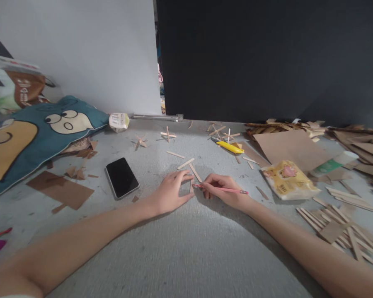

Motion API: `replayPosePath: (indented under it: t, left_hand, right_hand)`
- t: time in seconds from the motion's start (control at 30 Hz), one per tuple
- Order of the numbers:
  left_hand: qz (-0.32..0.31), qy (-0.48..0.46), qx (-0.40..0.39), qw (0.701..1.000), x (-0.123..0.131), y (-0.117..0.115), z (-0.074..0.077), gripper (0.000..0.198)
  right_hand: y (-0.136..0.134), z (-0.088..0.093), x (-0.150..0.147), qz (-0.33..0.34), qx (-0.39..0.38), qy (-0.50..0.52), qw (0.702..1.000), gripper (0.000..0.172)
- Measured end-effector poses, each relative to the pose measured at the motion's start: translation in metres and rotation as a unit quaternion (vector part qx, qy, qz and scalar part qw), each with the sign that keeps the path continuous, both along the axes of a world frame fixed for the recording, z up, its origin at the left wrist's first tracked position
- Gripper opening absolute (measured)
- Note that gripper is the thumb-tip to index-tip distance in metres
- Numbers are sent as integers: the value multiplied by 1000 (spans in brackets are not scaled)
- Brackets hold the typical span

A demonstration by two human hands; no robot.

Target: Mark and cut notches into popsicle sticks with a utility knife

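My right hand (221, 189) grips a red pencil (233, 190), its tip at a short wooden craft stick (191, 187) that lies on the grey surface. My left hand (170, 191) holds that stick down, index finger at its far end and thumb at its near end. Just beyond the hands are a few more loose sticks: one slanted (195, 172), one pointing away to the right (185, 163), and one farther back (175, 154). Small crossed-stick pieces (168, 134) stand behind them, near a yellow utility knife (230, 147).
A black phone (122, 178) lies left of my hands, beside brown cardboard (60, 189) and a blue cushion (43, 136). To the right are a yellow tissue pack (289, 180), a glue stick (335, 164) and a heap of craft sticks (338, 227). Wall and dark panel (267, 62) close the back.
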State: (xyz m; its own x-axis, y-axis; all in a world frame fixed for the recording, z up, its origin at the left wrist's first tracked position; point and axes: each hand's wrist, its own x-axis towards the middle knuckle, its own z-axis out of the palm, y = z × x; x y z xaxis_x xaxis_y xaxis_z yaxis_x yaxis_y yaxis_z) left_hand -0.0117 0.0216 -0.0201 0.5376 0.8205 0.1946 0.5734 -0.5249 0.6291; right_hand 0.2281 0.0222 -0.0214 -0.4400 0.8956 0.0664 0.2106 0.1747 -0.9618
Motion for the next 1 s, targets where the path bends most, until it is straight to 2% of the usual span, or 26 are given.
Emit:
replayPosePath:
  t: [0.5,1.0]
  left_hand:
    - [4,6,-3,1000,1,0,1,63]
    - [-1,4,13,1000,0,2,-4,64]
  right_hand:
    - [2,-6,1,-18,3,-2,1000,40]
    - [4,-13,2,-1,-10,24,1000,38]
